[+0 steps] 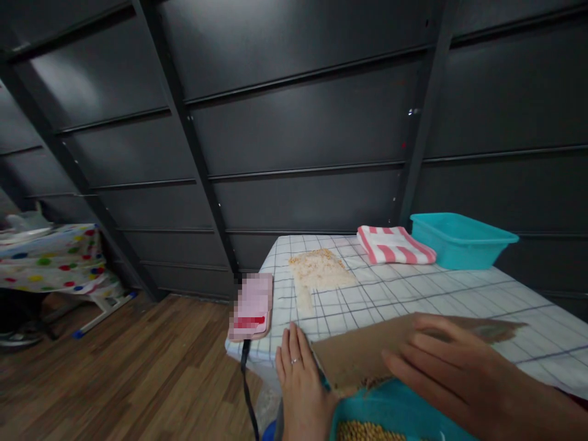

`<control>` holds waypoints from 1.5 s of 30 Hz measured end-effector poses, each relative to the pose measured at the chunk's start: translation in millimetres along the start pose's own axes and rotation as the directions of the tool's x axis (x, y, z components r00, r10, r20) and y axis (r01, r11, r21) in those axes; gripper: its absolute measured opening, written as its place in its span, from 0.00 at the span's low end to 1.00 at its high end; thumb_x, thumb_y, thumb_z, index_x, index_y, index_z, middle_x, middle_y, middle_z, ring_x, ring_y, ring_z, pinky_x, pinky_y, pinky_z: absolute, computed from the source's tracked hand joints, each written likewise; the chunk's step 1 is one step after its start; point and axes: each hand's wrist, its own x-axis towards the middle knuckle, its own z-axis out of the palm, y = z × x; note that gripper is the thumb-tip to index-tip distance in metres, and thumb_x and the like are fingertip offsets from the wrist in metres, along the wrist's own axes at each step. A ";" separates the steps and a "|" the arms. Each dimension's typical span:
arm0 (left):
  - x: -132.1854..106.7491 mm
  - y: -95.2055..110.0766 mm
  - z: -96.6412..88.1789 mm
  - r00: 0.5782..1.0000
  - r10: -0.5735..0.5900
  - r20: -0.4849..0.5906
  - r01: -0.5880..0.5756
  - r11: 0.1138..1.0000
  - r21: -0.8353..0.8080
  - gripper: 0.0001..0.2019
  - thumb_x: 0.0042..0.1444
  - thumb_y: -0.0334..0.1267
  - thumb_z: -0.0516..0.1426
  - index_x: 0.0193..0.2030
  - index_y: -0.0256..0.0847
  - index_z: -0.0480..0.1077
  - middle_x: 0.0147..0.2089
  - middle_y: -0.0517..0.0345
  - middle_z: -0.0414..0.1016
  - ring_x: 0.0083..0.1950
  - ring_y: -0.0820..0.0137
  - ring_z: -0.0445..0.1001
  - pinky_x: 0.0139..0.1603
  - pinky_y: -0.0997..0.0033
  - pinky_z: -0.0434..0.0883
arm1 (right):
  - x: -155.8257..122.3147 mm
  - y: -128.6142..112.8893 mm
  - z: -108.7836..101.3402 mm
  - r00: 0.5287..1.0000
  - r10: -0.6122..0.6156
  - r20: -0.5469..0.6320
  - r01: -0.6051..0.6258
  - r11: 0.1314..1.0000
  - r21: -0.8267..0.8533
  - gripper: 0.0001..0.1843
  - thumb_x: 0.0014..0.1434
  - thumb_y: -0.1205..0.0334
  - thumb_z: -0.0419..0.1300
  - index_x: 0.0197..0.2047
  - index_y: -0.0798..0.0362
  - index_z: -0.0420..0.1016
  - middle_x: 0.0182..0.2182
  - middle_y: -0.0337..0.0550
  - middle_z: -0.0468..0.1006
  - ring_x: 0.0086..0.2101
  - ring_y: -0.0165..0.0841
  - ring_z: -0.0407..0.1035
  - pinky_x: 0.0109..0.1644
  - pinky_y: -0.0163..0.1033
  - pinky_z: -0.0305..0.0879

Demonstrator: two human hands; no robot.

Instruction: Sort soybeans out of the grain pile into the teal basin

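A bent piece of brown cardboard (pixel 367 346) slants over the rim of a near teal basin (pixel 395 401). My right hand (pixel 445 367) is closed on the cardboard's right part, fingers bent over it. Along its left edge lies my left hand (pixel 298 373), fingers stretched out and close together, a ring on one of them. Tan, bean-like grains (pixel 367 430) lie in the basin, and a few darker bits cling at the cardboard's lower edge. Farther back on the checked tablecloth (pixel 386 300) is a spread of pale, powdery stuff (pixel 319 272), with tan grains along its far edge.
A pink phone-like object (pixel 252 303), partly pixelated, rests at the table's left edge, with a black strap (pixel 248 380) hanging down. At the back right are a striped towel (pixel 395 245) and another teal basin (pixel 463 239). A dark panelled wall (pixel 303 141) stands behind.
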 end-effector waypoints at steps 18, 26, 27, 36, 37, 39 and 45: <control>0.9 -5.9 1.0 0.999 0.015 -0.043 -0.013 0.999 0.040 0.47 0.25 0.46 0.64 0.54 0.26 0.52 0.54 0.34 0.60 0.56 0.48 0.56 0.52 0.44 0.58 | 37.1 10.8 39.4 0.995 -0.031 -0.090 0.027 0.999 -0.039 0.14 0.58 0.73 0.41 0.36 0.58 0.68 0.20 0.38 0.68 0.25 0.28 0.59 0.38 0.41 0.55; 0.9 -6.9 0.5 1.000 -0.014 -0.004 0.014 1.000 0.014 0.48 0.27 0.41 0.63 0.56 0.26 0.48 0.57 0.35 0.57 0.58 0.50 0.53 0.55 0.44 0.56 | 62.9 41.3 95.7 0.995 -0.033 -0.098 0.005 0.964 -0.266 0.13 0.57 0.75 0.44 0.37 0.60 0.69 0.22 0.39 0.68 0.25 0.29 0.59 0.36 0.40 0.54; 0.8 -7.2 0.3 1.000 -0.013 -0.004 0.013 1.000 0.010 0.48 0.27 0.41 0.63 0.56 0.26 0.48 0.57 0.35 0.57 0.59 0.50 0.53 0.55 0.44 0.56 | 64.3 46.6 97.9 0.993 -0.023 -0.112 -0.008 0.962 -0.273 0.13 0.57 0.75 0.44 0.37 0.60 0.69 0.21 0.39 0.68 0.25 0.29 0.59 0.36 0.40 0.53; 2.5 -7.6 -1.7 1.000 -0.023 0.011 0.023 1.000 -0.015 0.47 0.26 0.40 0.64 0.56 0.26 0.51 0.57 0.36 0.57 0.58 0.48 0.53 0.54 0.44 0.57 | 71.4 90.6 93.0 0.994 0.102 -0.032 -0.107 0.962 -0.251 0.16 0.56 0.76 0.41 0.37 0.60 0.69 0.20 0.41 0.68 0.24 0.29 0.57 0.35 0.38 0.49; 2.6 -6.9 -2.0 1.000 -0.025 0.008 0.025 1.000 -0.011 0.47 0.25 0.40 0.64 0.55 0.26 0.51 0.57 0.35 0.57 0.58 0.48 0.54 0.54 0.44 0.57 | 72.0 95.1 93.3 0.993 0.112 -0.028 -0.115 0.961 -0.251 0.16 0.55 0.76 0.41 0.37 0.60 0.69 0.20 0.41 0.68 0.24 0.29 0.57 0.35 0.38 0.49; 2.6 -5.8 -2.1 1.000 -0.025 0.007 0.026 1.000 -0.009 0.47 0.25 0.40 0.64 0.55 0.25 0.52 0.57 0.35 0.58 0.57 0.48 0.54 0.54 0.44 0.58 | 73.0 102.7 95.4 0.991 0.133 -0.030 -0.136 0.958 -0.252 0.15 0.55 0.76 0.42 0.38 0.60 0.68 0.21 0.41 0.68 0.24 0.29 0.57 0.35 0.38 0.48; -0.3 -13.7 7.7 1.000 0.009 0.008 -0.009 1.000 0.000 0.51 0.26 0.44 0.63 0.58 0.27 0.46 0.58 0.35 0.55 0.58 0.47 0.52 0.53 0.41 0.57 | 71.4 108.0 110.6 0.975 0.208 -0.083 -0.222 0.945 -0.239 0.16 0.54 0.77 0.43 0.40 0.59 0.68 0.24 0.42 0.69 0.27 0.30 0.58 0.38 0.39 0.48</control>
